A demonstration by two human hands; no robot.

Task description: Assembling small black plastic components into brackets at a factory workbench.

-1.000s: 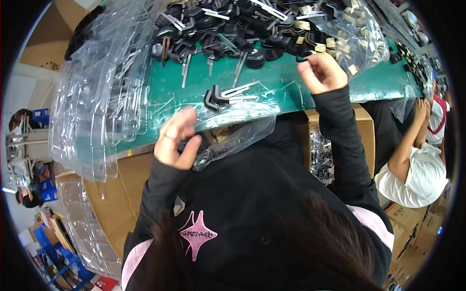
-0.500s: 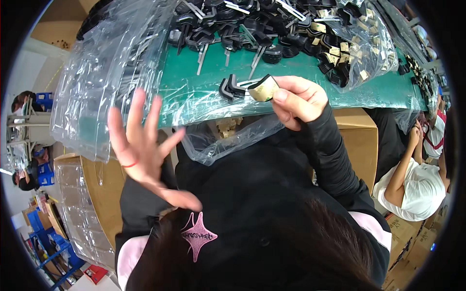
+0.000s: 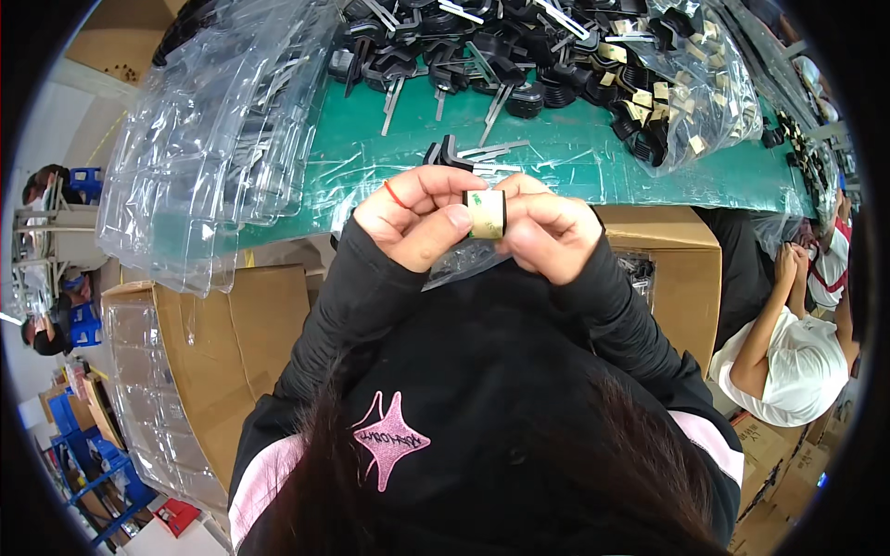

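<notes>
The pad [image 3: 485,214] is up near the table [image 3: 371,167] edge. The left hand [image 3: 413,222], spread moments ago, now pinches its left side; the right [image 3: 553,233] bunches at its right edge, grip unclear — so it's two-handed work now.

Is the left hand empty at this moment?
No, the left hand pinches the small black pad with pale yellow backing by its left side, thumb in front.

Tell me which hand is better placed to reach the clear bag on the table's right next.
Probably the right hand: it is nearer the clear bag, while the left hand has its thumb on the cream-faced piece.
</notes>
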